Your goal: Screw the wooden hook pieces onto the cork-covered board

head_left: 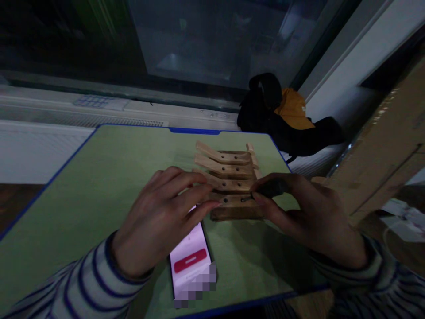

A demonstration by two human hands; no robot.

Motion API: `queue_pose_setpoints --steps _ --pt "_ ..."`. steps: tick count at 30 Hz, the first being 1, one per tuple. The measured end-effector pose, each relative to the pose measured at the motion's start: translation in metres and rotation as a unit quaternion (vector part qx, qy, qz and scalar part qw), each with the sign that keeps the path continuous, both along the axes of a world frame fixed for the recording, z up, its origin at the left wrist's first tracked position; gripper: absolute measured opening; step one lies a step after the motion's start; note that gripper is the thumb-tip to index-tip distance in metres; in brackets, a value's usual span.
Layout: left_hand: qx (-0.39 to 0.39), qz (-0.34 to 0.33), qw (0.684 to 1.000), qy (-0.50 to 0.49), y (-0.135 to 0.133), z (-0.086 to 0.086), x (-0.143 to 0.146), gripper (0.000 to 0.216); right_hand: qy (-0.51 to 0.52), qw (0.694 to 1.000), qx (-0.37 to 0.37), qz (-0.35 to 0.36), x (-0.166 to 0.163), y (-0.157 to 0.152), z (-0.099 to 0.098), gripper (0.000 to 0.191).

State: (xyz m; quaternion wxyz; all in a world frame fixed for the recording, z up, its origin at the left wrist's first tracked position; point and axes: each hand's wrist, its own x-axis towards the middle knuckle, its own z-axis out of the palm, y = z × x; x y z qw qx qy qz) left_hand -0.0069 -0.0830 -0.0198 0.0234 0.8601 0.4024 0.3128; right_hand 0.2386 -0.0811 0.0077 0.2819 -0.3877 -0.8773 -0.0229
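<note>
A wooden rack (237, 184) of several bent slats, each with drilled holes, lies on the green table. My left hand (166, 212) is closed at the rack's left side, its thumb and index finger pinching the raised end of the nearest slat; the fingers partly hide that end. In my right hand (305, 208) is a small dark-handled tool (274, 188), gripped between thumb and fingers. Its thin metal shaft points left and reaches the right-hand hole of the nearest slat. Whether it is a screwdriver or an awl I cannot tell.
A phone (191, 261) with a lit screen lies below my left hand. The green table (99, 177) has a blue edge. Behind it are a radiator, a windowsill and a dark window. A black bag (259, 106) and an orange cap (294, 108) sit back right, beside a cardboard box (381, 137).
</note>
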Motion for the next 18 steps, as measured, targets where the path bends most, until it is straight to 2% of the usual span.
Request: queue_pose_setpoints --steps 4,6,8,10,12,15,18 --pt "-0.081 -0.092 0.992 -0.043 0.018 0.015 0.016 0.017 -0.001 1.0 0.0 0.004 -0.001 0.002 0.004 0.018" --pt "-0.151 -0.12 0.981 -0.037 0.03 0.021 0.024 0.015 -0.003 1.0 -0.003 0.002 -0.001 0.002 0.004 0.017" --pt "-0.251 -0.164 0.953 -0.045 0.04 0.026 0.031 0.016 0.002 1.0 -0.01 0.004 -0.001 0.003 0.005 0.016" --pt "-0.316 -0.196 0.927 -0.053 0.048 0.027 0.036 0.018 0.008 1.0 -0.018 0.009 -0.002 0.003 0.005 0.016" --pt "-0.331 -0.209 0.919 -0.052 0.054 0.025 0.041 0.023 0.011 1.0 -0.022 0.014 -0.002 0.004 0.006 0.016" --pt "-0.304 -0.217 0.926 -0.053 0.059 0.021 0.045 0.028 0.011 0.999 -0.024 0.019 -0.002 0.005 0.008 0.018" --pt "-0.305 -0.238 0.919 -0.074 0.062 0.018 0.047 0.024 0.007 1.0 -0.02 0.014 -0.002 0.005 0.008 0.021"
